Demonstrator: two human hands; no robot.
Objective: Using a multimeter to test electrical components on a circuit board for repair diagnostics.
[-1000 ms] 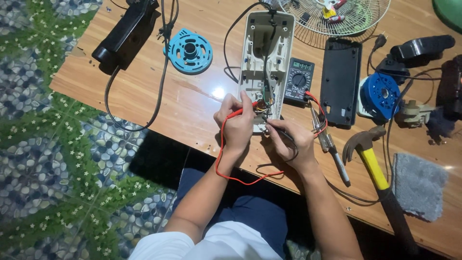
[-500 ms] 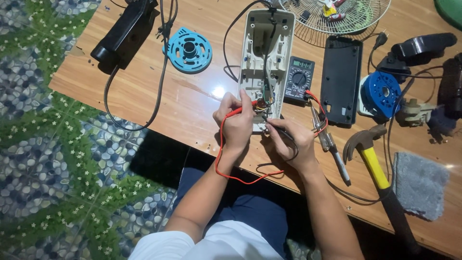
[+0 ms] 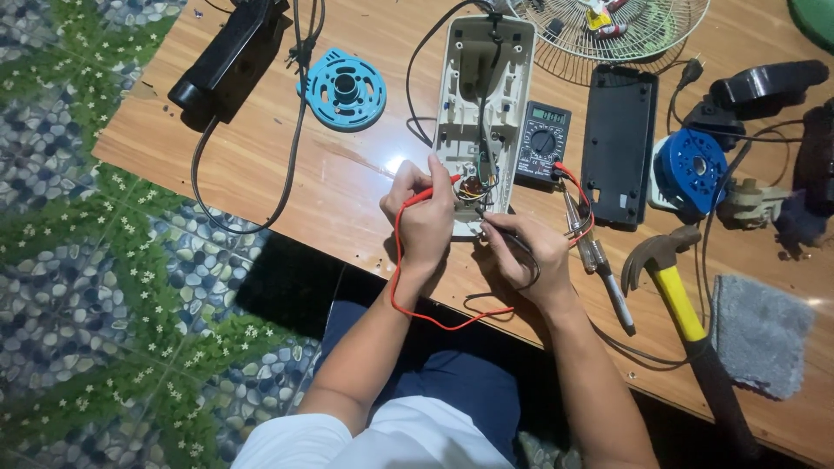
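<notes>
The cream casing (image 3: 483,104) lies open on the table (image 3: 261,165), wires bared at its near end. The left hand (image 3: 423,217) pinches a red probe (image 3: 434,188) there; the right hand (image 3: 530,252) pinches a black probe (image 3: 495,227). A multimeter (image 3: 543,143) sits just beside.

A single head-worn camera looked steeply down from above the seated person, facing forward across the wooden worktop (image 3: 261,165). It sat fairly near, so both forearms rose from the bottom edge towards mid-frame, while patterned floor (image 3: 95,287) filled the left side. No second view existed.
</notes>
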